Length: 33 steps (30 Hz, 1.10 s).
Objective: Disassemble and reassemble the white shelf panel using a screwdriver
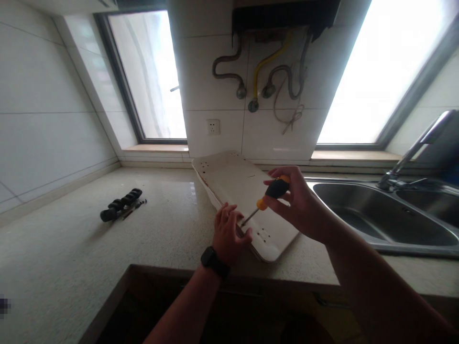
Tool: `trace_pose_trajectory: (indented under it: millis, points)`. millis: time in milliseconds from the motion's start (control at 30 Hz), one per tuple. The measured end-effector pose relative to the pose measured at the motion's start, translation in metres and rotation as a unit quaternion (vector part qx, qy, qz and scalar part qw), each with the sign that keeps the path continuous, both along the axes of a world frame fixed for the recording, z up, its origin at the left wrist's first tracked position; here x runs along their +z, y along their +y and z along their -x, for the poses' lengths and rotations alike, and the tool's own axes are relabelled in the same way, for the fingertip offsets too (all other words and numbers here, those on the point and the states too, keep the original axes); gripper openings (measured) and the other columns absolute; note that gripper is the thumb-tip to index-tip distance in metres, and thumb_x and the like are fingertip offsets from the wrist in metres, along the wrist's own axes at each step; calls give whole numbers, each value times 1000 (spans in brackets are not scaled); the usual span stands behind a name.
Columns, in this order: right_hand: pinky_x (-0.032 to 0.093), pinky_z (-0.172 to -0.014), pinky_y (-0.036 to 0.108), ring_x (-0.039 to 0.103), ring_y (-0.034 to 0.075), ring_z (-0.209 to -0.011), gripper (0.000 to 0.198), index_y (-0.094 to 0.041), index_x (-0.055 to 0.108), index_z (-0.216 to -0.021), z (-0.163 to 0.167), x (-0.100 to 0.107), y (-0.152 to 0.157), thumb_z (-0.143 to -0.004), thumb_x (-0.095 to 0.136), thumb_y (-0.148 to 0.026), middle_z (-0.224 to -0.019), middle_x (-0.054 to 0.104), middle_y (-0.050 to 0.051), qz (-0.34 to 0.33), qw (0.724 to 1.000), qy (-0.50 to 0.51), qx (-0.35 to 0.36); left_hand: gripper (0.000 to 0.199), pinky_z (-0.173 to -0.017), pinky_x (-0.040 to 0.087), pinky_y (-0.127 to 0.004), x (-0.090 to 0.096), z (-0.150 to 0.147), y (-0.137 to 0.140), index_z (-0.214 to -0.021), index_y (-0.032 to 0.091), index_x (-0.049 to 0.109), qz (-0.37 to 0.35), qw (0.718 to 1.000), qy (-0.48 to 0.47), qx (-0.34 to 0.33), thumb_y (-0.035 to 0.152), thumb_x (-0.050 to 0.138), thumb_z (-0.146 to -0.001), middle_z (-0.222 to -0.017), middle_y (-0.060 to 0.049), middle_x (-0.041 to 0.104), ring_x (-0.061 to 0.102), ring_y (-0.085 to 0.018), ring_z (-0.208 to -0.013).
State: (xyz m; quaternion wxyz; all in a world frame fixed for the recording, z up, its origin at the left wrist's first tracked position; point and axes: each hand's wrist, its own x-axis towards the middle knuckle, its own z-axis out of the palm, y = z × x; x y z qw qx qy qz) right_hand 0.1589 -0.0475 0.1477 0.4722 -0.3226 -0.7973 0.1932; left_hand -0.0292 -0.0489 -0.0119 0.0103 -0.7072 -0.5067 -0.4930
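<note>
A white board (238, 184) with rounded corners and groups of small holes lies on the counter, its edge worn brown in places. My right hand (292, 196) is closed around the black and orange handle of a screwdriver (275, 189). The screwdriver slants down to the left, and its tip meets the board close to the near left edge. Beside that tip, my left hand (229, 230) grips the board's edge with curled fingers. What lies directly under the tip is too small to make out. A black watch (214, 260) is on my left wrist.
Several black, wheel-like parts (121, 205) sit in a row on the counter (161, 239) to the left, with small pieces beside them. A steel sink (380, 215) with a faucet (412, 153) is at the right. Pipes (255, 76) hang on the back wall above.
</note>
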Motion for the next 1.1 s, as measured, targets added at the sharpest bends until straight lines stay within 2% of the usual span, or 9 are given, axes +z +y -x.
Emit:
trace_pose_trajectory:
  millis: [67,133,200,300,367,567,767,967,1100]
  points:
    - [61,-77,42,66,23,-89,39,-23,53,-110,-1,5,0,-82,75,-39,-114,57,10,-39,996,-53,-65,34,-115,34,-55,0,0,0,-103,21,57,4,1000,0,0,24,74,-73,-131,-11,56,36,-33,-139]
    - [61,-75,41,66,22,-85,29,-23,58,-105,-3,9,0,-84,73,-37,-105,59,8,-60,991,-78,-85,34,-115,35,-55,1,0,-1,-102,21,57,5,1000,-1,0,23,74,-73,-131,-11,56,37,-34,-139]
    - [62,-77,40,68,22,-89,29,-24,57,-109,-4,10,-1,-85,71,-31,-104,60,7,-35,996,-56,-52,34,-115,35,-55,1,0,-1,-101,22,57,7,1000,-1,0,23,75,-73,-131,-11,56,37,-34,-139]
    - [62,-85,40,70,24,-101,43,-25,50,-119,-5,6,-1,-81,71,-21,-111,61,8,33,999,19,22,33,-115,34,-55,1,0,-1,-102,22,58,7,1000,0,-2,24,75,-73,-131,-10,56,36,-34,-139]
    - [60,-91,40,69,25,-108,46,-23,49,-118,-4,3,0,-78,71,-17,-112,63,9,60,996,45,54,33,-115,34,-55,2,0,-1,-101,22,58,9,1000,0,-2,24,74,-73,-131,-10,56,36,-34,-139]
    - [59,-90,33,69,24,-112,45,-21,50,-115,-6,-2,8,-76,67,-8,-112,68,11,79,988,86,106,31,-115,34,-56,4,-1,-2,-100,23,59,14,1000,-1,-3,22,75,-73,-131,-10,56,36,-34,-139]
    - [56,-95,32,66,23,-118,51,-23,50,-118,-8,-6,11,-74,65,-1,-117,68,10,87,982,97,140,31,-115,33,-56,4,-1,-2,-100,22,60,17,1000,-2,-2,22,74,-73,-131,-10,55,35,-34,-140]
    - [58,-93,35,68,24,-113,50,-24,52,-116,-14,-2,11,-73,67,-2,-112,69,7,90,981,119,122,29,-115,33,-56,2,0,-2,-98,23,61,14,1000,-5,-4,21,75,-72,-130,-10,55,36,-34,-140]
    - [59,-93,43,72,24,-99,45,-26,59,-110,-28,-1,15,-71,69,-5,-102,66,2,84,960,242,112,28,-115,34,-55,1,-1,-2,-97,23,61,11,1000,-9,-7,21,74,-73,-130,-9,55,35,-33,-140]
